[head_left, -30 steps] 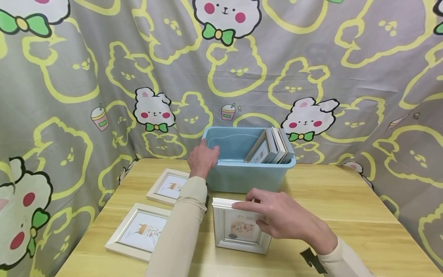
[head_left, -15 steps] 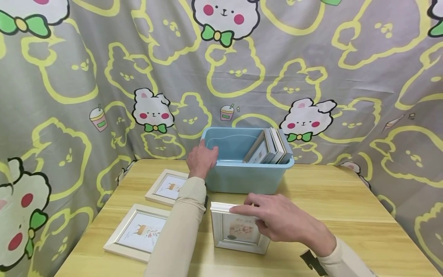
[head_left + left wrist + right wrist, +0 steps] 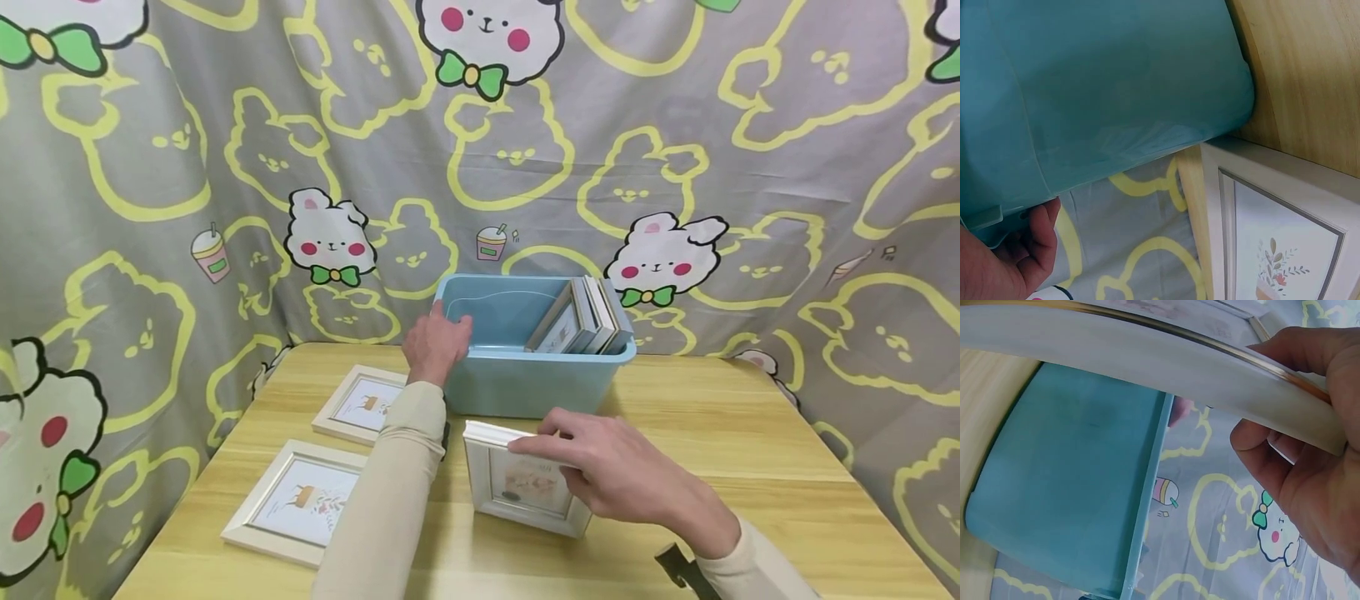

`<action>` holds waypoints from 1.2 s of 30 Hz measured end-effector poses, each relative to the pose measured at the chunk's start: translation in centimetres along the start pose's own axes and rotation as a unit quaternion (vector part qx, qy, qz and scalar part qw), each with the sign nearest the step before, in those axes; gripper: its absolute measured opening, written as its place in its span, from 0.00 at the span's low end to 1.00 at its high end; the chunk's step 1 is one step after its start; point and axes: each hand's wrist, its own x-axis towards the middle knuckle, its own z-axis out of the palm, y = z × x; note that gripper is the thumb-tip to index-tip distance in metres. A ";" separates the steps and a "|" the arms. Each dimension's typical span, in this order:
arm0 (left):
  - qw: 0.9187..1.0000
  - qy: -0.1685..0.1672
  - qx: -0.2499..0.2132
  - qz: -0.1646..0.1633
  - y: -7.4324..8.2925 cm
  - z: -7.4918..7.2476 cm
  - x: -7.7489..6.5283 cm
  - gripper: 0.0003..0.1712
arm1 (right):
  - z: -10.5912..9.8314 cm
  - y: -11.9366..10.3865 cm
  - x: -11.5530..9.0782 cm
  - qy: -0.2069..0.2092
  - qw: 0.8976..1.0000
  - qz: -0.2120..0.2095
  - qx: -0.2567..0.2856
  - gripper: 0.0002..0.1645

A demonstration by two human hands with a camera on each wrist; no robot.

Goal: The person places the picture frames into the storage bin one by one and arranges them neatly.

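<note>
My left hand [image 3: 437, 340] grips the left end of the rim of a blue plastic bin [image 3: 525, 387]; in the left wrist view its fingers [image 3: 1040, 240] curl under that rim. With my right hand [image 3: 615, 462] I hold a white picture frame [image 3: 483, 483] by its top edge, in front of the bin. It stands roughly upright, a little tilted, with a pinkish picture facing me. In the right wrist view, thumb and fingers pinch the frame's edge [image 3: 1166, 375] from both sides. Whether its bottom touches the table is hard to tell.
Several picture frames [image 3: 573, 321] lean together at the bin's right end. Two pale frames, a far one [image 3: 348, 421] and a near one [image 3: 281, 533], lie flat on the wooden table [image 3: 750, 467] at left, partly behind my left sleeve. A patterned curtain [image 3: 405, 167] encloses the table.
The white picture frame in my right hand has shifted slightly up and right and tilted a little. My left hand has stayed on the bin's rim.
</note>
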 end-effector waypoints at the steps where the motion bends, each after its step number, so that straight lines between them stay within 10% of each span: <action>1: 1.000 0.000 0.000 0.000 0.0 0.0 0.0 0.42 | -0.2 0.0 0.0 0.003 1.000 0.002 0.001 0.45; 19: 1.000 -0.007 -0.008 -0.003 0.0 0.1 -0.1 0.42 | -3.9 0.6 -0.2 0.043 0.983 0.175 0.016 0.47; 36: 1.000 -0.002 -0.010 0.000 -0.1 0.0 -0.1 0.42 | -8.8 2.5 1.4 0.116 0.962 0.249 -0.010 0.46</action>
